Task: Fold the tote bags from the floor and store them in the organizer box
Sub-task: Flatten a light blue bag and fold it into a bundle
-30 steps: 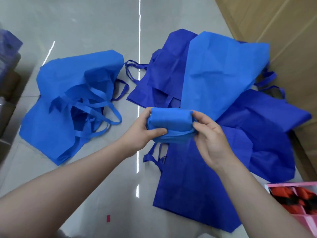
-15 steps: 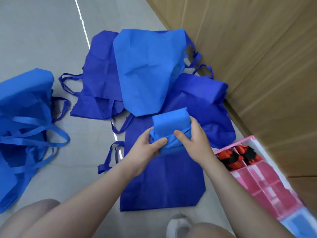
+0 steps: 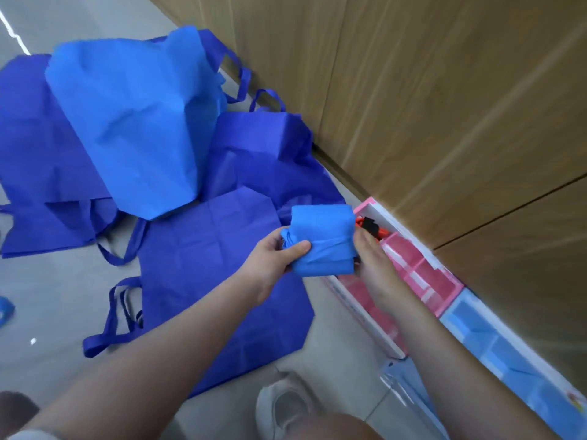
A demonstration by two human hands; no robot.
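**Head view: folded bag held at the organizer's pink end**

Head view shows you holding the folded tote bag [image 3: 320,239], a light-blue bundle wrapped by its own strap, between both hands above the edge of the organizer box [image 3: 422,274]. Your left hand [image 3: 273,258] grips the bundle's left side, thumb curled across the front and fingers behind it. Your right hand [image 3: 371,258] is against the bundle's right side; its fingers are hidden behind the fabric, so you cannot tell how they close.

The organizer box lies on the floor along the wooden wall [image 3: 444,106]. Its pink compartments sit next to your right hand, and its light-blue compartments [image 3: 495,341] run toward the lower right. An orange-and-black item [image 3: 368,225] fills the pink compartment at the far end, just beside the bundle.

On the grey floor [image 3: 47,296], 1 unfolded light-blue tote [image 3: 133,122] rests on top of several dark-blue totes [image 3: 216,265] spread flat, handles trailing. A grey shoe [image 3: 286,408] shows at the bottom edge.
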